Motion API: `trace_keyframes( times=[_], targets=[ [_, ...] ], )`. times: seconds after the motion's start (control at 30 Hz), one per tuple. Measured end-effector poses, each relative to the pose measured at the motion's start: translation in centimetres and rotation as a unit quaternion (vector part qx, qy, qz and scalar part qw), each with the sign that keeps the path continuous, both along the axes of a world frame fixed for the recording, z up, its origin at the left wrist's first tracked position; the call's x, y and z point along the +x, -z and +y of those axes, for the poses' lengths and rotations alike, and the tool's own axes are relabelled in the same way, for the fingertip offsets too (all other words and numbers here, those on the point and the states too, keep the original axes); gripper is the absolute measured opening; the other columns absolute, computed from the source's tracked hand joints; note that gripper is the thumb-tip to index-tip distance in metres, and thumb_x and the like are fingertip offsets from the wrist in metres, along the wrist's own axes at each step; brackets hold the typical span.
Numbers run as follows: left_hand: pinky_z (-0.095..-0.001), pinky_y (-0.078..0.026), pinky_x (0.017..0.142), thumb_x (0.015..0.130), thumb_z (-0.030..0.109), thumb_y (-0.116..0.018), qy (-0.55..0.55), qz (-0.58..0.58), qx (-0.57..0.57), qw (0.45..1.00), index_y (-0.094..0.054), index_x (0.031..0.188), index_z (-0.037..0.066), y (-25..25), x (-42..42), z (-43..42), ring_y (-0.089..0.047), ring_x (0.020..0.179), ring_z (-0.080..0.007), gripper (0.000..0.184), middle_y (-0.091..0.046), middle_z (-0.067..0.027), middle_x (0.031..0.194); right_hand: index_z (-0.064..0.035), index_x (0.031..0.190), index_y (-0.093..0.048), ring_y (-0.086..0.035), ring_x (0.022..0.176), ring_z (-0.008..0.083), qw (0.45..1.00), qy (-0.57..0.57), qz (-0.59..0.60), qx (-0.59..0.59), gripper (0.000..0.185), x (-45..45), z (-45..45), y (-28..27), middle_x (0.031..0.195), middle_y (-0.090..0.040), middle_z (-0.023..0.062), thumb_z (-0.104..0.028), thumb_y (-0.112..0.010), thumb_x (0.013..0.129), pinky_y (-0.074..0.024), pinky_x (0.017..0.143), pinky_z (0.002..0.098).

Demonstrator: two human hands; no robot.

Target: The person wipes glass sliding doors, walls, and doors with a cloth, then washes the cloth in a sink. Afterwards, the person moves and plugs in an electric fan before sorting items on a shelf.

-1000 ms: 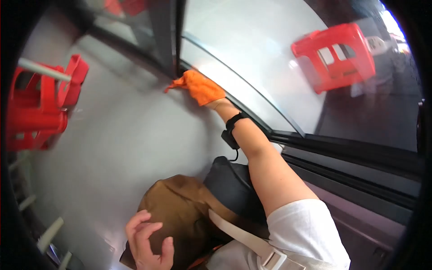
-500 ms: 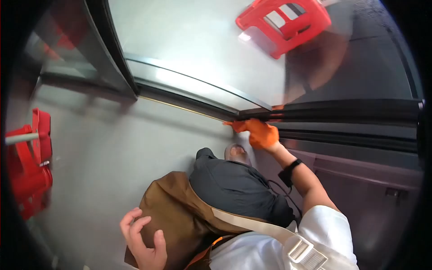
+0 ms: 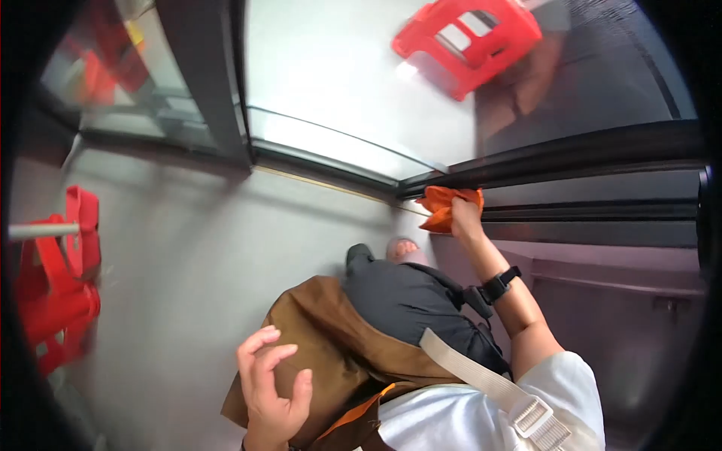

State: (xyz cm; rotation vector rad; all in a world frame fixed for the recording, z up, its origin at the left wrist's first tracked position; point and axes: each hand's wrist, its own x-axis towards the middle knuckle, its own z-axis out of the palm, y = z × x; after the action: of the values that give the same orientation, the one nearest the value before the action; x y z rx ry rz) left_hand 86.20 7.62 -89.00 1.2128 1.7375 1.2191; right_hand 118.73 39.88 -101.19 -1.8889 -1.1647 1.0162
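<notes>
An orange cloth [image 3: 439, 208] is bunched in my right hand [image 3: 465, 216], whose fingers are closed on it. Hand and cloth are at the black frame [image 3: 541, 167] of a glass panel, by the corner where the lower rails meet. My left hand [image 3: 274, 387] holds nothing; its fingers are apart and curved, in front of a brown apron or bag [image 3: 316, 331]. A black band [image 3: 500, 284] is round my right wrist, and a beige strap [image 3: 481, 372] with a buckle crosses the white shirt.
Red plastic stools [image 3: 56, 293] stand at the far left, near a pale rod [image 3: 41, 231]. Another red stool [image 3: 470, 41] shows through the glass. A dark upright frame [image 3: 207, 83] rises at upper left. A sandalled foot [image 3: 403, 249] rests on the grey floor [image 3: 180, 301].
My right hand has moved with the cloth rightward and down along the frame to the corner. The view has turned. My left hand stays open and sits slightly farther right in view.
</notes>
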Motion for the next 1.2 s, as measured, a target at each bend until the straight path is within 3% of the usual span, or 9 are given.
trace_keyframes(
  times=[0.07, 0.2, 0.3, 0.53, 0.6, 0.67, 0.77, 0.9, 1.2],
  targets=[
    [-0.0438, -0.041, 0.094, 0.075, 0.009, -0.068, 0.026, -0.01, -0.021, 0.999, -0.053, 0.108, 0.001, -2.1, 1.4, 0.2, -0.046, 0.112, -0.033, 0.036, -0.042, -0.0199, 0.121, 0.0013, 0.114, -0.054, -0.054, 0.105, 0.021, 0.987, -0.102, 0.116, 0.05, 0.031, -0.3, -0.3, -0.4, 0.11, -0.058, 0.01, 0.001, -0.045, 0.084, -0.0426, 0.091, 0.0305],
    [-0.0434, -0.039, 0.097, 0.075, 0.009, -0.068, 0.02, 0.07, -0.045, 0.996, -0.049, 0.118, -0.001, -5.7, 1.3, 1.9, -0.045, 0.115, -0.0353, 0.048, -0.039, -0.0225, 0.127, 0.0007, 0.12, -0.05, -0.053, 0.107, 0.0196, 0.981, -0.162, -0.017, 0.108, 0.033, 0.9, 0.6, 1.9, 0.113, -0.057, 0.008, 0.0, -0.049, 0.086, -0.0403, 0.094, 0.0307],
    [-0.0427, -0.036, 0.101, 0.076, 0.006, -0.067, -0.025, 0.178, -0.033, 0.983, -0.041, 0.129, -0.002, -6.9, -0.3, 5.6, -0.042, 0.12, -0.0378, 0.06, -0.035, -0.0233, 0.134, 0.0007, 0.117, -0.052, -0.052, 0.106, 0.0188, 0.981, -0.156, 0.062, 0.102, 0.031, -1.3, 0.3, 2.5, 0.112, -0.057, 0.0082, 0.0, -0.05, 0.086, -0.0406, 0.093, 0.0315],
    [-0.0394, -0.031, 0.107, 0.081, 0.008, -0.062, -0.098, 0.284, 0.123, 0.946, -0.03, 0.138, -0.005, -3.9, -3.0, 15.6, -0.034, 0.131, -0.0388, 0.067, -0.028, -0.025, 0.144, 0.0016, 0.114, -0.053, -0.058, 0.098, 0.02, 0.952, -0.297, 0.08, 0.001, 0.027, -6.5, 1.4, -0.7, 0.101, -0.062, 0.0107, 0.003, -0.044, 0.089, -0.0464, 0.087, 0.0334],
    [-0.0396, -0.034, 0.104, 0.081, 0.009, -0.065, -0.121, 0.234, 0.154, 0.952, -0.024, 0.143, 0.0, -3.3, -2.1, 17.8, -0.032, 0.134, -0.0323, 0.075, -0.029, -0.0201, 0.146, 0.0008, 0.113, -0.055, -0.061, 0.09, 0.0193, 0.889, -0.43, 0.158, -0.021, 0.027, -7.5, 1.9, -1.0, 0.1, -0.066, 0.0105, -0.001, -0.044, 0.088, -0.0485, 0.08, 0.0331],
    [-0.0388, -0.034, 0.104, 0.081, 0.011, -0.066, -0.138, 0.239, 0.163, 0.947, -0.018, 0.144, -0.002, -3.4, -1.6, 19.4, -0.031, 0.135, -0.0317, 0.081, -0.027, -0.0227, 0.146, 0.0013, 0.116, -0.055, -0.06, 0.093, 0.0185, 0.762, -0.628, 0.032, 0.154, 0.032, -7.6, 4.0, 1.5, 0.106, -0.065, 0.0099, 0.001, -0.041, 0.087, -0.0486, 0.081, 0.0305],
    [-0.0371, -0.029, 0.108, 0.077, 0.022, -0.073, -0.164, 0.234, 0.151, 0.946, -0.015, 0.143, -0.007, -3.4, -1.8, 20.9, -0.029, 0.136, -0.0309, 0.092, -0.028, -0.0236, 0.146, -0.0003, 0.122, -0.049, -0.057, 0.094, 0.0179, 0.848, -0.503, 0.165, 0.02, 0.035, -12.4, 2.4, 0.6, 0.11, -0.061, 0.0095, -0.001, -0.041, 0.088, -0.0485, 0.081, 0.0311],
    [-0.0402, -0.02, 0.112, 0.065, 0.046, -0.08, -0.187, 0.221, 0.106, 0.951, -0.003, 0.142, -0.01, -3.6, 2.0, 21.6, -0.013, 0.139, -0.0397, 0.121, -0.008, -0.0317, 0.148, -0.0043, 0.11, -0.05, -0.054, 0.088, 0.0125, 0.848, -0.384, 0.363, 0.046, 0.023, -16.5, 0.7, -0.6, 0.097, -0.059, 0.0047, -0.003, -0.039, 0.09, -0.0485, 0.078, 0.0286],
    [-0.0425, -0.013, 0.114, 0.066, 0.04, -0.081, -0.37, 0.313, 0.143, 0.863, 0.003, 0.142, -0.008, -3.5, -0.8, 26.9, -0.008, 0.139, -0.0431, 0.124, -0.001, -0.0312, 0.148, -0.0123, 0.114, -0.042, -0.062, 0.065, 0.0252, 0.847, -0.428, 0.306, 0.07, 0.039, -27.2, -1.2, -2.7, 0.094, -0.058, 0.0139, 0.007, -0.04, 0.081, -0.0475, 0.038, 0.0364]
  ],
)
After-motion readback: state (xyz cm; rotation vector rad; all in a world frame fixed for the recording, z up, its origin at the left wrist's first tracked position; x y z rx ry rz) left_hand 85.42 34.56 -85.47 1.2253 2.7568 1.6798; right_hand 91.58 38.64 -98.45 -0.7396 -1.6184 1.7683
